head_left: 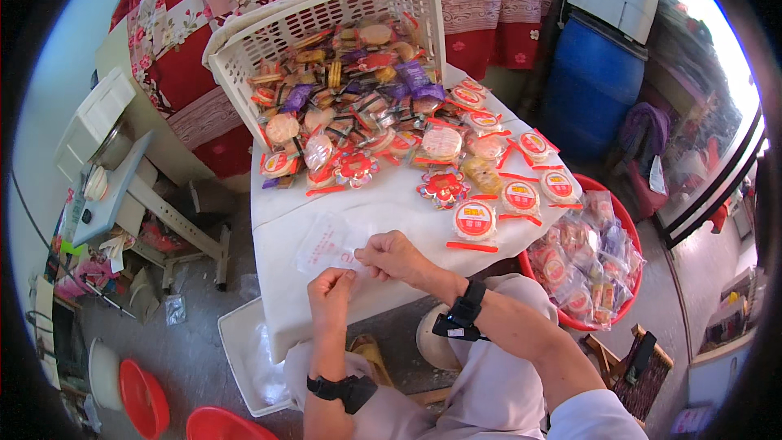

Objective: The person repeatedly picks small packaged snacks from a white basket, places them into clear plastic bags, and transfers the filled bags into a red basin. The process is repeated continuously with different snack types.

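Note:
Over the near side of the white-covered table [277, 195], a clear plastic bag with faint red print [322, 251] lies between my hands. My left hand [330, 292] pinches its near edge, fingers closed. Just right of it, my right hand [393, 258] is also closed in a pinch on the bag's edge. Beyond them, round wrapped crackers [474, 220] with red-edged wrappers lie loose on the right half of the table. Red flower-shaped packets [444, 188] and a yellowish packet [482, 173] are among them.
A white perforated basket [232, 61] lies tipped toward me, spilling wrapped snacks [350, 85]. Right of the table stands a red tub [631, 253] of filled clear bags. A white bin [236, 342] with plastic sits below left. A blue barrel [590, 85] stands behind.

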### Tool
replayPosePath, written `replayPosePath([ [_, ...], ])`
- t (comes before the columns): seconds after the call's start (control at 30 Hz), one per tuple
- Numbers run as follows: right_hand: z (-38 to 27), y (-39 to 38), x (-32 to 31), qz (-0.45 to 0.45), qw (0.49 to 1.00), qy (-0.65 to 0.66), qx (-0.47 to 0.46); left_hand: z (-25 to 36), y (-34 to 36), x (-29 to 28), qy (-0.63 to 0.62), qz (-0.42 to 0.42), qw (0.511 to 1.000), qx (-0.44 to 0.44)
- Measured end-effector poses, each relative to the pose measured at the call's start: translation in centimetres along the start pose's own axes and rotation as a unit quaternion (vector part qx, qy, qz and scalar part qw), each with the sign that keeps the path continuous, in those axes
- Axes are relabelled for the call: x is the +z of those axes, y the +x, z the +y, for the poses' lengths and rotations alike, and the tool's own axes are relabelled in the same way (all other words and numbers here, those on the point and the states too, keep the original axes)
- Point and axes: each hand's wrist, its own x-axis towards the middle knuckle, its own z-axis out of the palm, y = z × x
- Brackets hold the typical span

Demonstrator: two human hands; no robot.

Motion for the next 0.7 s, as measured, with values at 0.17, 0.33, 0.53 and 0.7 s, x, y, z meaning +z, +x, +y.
replayPosePath([
  [0.17, -0.1, -0.4, -0.2, -0.025, 1.0, -0.004, -0.015, -0.1, 0.2, -0.3, -0.096, 0.022, 0.995, -0.018],
  [0.33, -1.0, -1.2, -0.7, -0.054, 0.993, -0.095, 0.037, 0.7, 0.0, -1.1, -0.223, 0.155, 0.962, 0.012],
  [0.53, -1.5, -1.2, 0.1, 0.18, 0.878, -0.44, -0.057, 1.5, -2.0, 1.1, 0.279, 0.122, 0.861, 0.407],
  [0.7, -0.4, 1.1, -1.0, 0.269, 0.854, -0.406, -0.185, 1.3, -2.4, 1.9, 0.373, 0.087, 0.844, 0.376],
])
